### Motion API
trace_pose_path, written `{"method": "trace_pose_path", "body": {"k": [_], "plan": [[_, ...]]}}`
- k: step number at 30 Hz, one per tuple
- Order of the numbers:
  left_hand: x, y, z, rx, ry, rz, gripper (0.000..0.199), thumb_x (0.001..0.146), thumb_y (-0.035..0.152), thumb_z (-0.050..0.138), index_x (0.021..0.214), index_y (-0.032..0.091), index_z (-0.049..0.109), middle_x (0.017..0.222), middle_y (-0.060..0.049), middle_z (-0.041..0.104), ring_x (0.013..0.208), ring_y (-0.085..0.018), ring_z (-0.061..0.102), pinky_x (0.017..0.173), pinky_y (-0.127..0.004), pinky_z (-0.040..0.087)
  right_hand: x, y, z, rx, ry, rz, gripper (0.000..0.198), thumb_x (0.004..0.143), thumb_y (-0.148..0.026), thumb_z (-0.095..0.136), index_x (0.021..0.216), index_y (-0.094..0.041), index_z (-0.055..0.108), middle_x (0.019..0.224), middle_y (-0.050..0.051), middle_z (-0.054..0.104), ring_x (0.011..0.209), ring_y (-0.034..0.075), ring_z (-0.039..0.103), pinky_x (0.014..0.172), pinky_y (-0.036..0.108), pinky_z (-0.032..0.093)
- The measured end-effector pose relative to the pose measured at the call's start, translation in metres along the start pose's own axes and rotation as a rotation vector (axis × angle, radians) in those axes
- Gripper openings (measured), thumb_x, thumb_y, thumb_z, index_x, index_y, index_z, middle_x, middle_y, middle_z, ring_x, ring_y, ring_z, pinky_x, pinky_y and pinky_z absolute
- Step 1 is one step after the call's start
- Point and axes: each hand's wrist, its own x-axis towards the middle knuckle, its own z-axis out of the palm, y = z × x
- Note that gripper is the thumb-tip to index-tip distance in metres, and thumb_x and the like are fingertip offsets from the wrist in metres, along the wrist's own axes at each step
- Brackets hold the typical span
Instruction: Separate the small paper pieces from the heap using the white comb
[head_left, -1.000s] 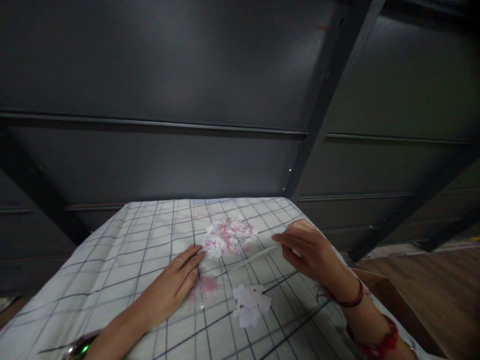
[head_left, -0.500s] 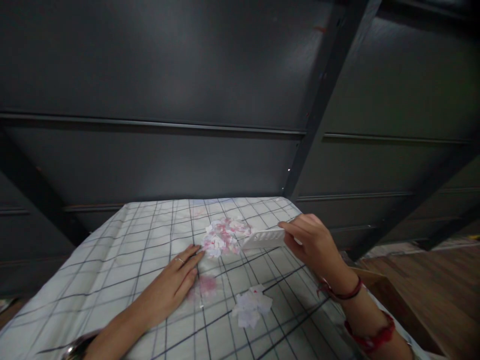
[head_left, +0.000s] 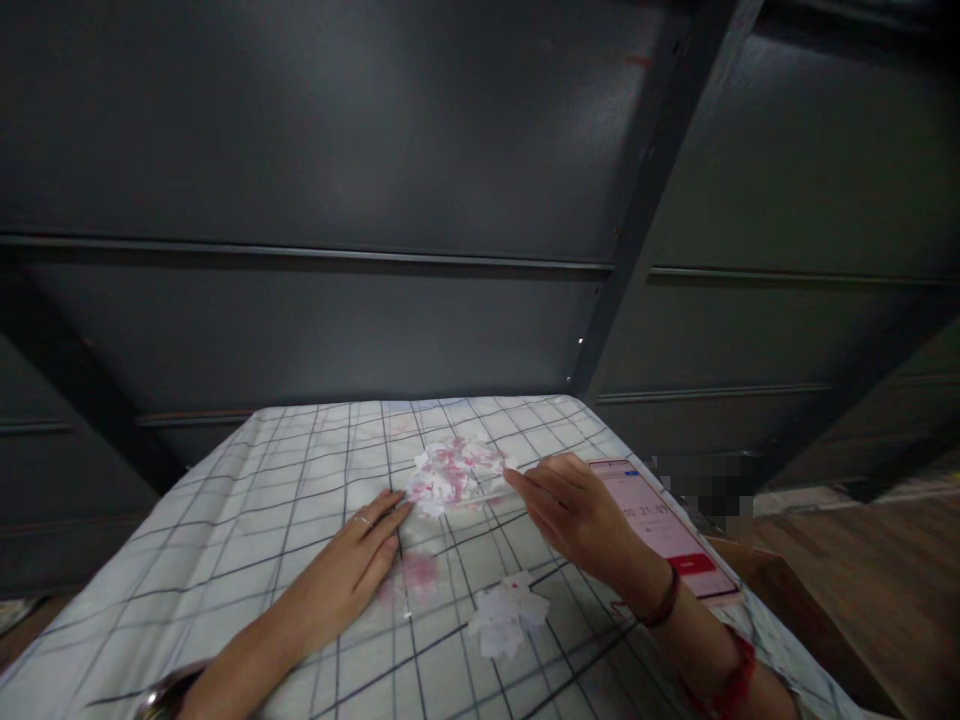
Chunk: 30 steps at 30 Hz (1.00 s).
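My left hand lies flat on the checked tablecloth, fingers stretched out, fingertips at the left edge of a heap of torn paper scraps, white with pink stains. My right hand is closed at the heap's right side, fingers pinched on a white slotted plastic strip. That strip is now hard to tell from the white scraps, as it lies low against them. Nearer to me sits a smaller pile of white paper pieces. A pink smear marks the cloth beside my left thumb.
A phone with a lit timer screen lies at the table's right side, partly behind my right hand. Beyond the right edge stands a cardboard box on a wooden floor. Dark metal panels rise behind the table.
My right hand has moved left with the slotted strip, up to the stained heap, uncovering the phone. My left hand stays in place.
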Motion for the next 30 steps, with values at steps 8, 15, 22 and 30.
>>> {"method": "trace_pose_path", "body": {"k": [8, 15, 22, 30], "plan": [[-0.001, -0.002, 0.0, -0.01, 0.011, 0.001, 0.046, 0.098, 0.035, 0.023, 0.136, 0.014, 0.039, 0.143, -0.009, 0.037, 0.131, -0.023, 0.031, 0.106, -0.04, 0.029, 0.003, -0.001, -0.013, -0.022, 0.035, -0.009, 0.021, 0.085, -0.006, 0.045, 0.104, -0.013, 0.051, 0.074, 0.004, 0.06, 0.071, 0.016, 0.048, 0.067, 0.032, 0.041], [0.0, -0.001, 0.0, -0.013, 0.019, 0.002, 0.046, 0.098, 0.035, 0.023, 0.136, 0.015, 0.039, 0.143, -0.009, 0.037, 0.131, -0.022, 0.031, 0.106, -0.04, 0.029, 0.01, -0.01, -0.008, -0.013, 0.015, -0.041, 0.023, 0.086, -0.004, 0.042, 0.106, -0.011, 0.051, 0.073, 0.002, 0.062, 0.07, 0.014, 0.051, 0.068, 0.03, 0.042], [0.0, -0.003, 0.001, -0.013, 0.013, 0.003, 0.045, 0.098, 0.033, 0.023, 0.136, 0.015, 0.038, 0.143, -0.009, 0.038, 0.131, -0.022, 0.031, 0.105, -0.042, 0.029, 0.008, -0.008, -0.014, -0.028, 0.057, -0.002, 0.02, 0.086, -0.006, 0.045, 0.103, -0.012, 0.052, 0.074, 0.003, 0.062, 0.071, 0.015, 0.051, 0.069, 0.031, 0.041], [0.001, -0.002, 0.003, -0.013, 0.019, -0.014, 0.045, 0.098, 0.034, 0.025, 0.136, 0.015, 0.04, 0.143, -0.009, 0.038, 0.131, -0.022, 0.031, 0.106, -0.04, 0.028, 0.016, -0.017, -0.011, -0.036, -0.005, -0.041, 0.019, 0.086, -0.004, 0.043, 0.099, -0.01, 0.055, 0.073, 0.002, 0.062, 0.073, 0.014, 0.052, 0.072, 0.03, 0.04]]}}
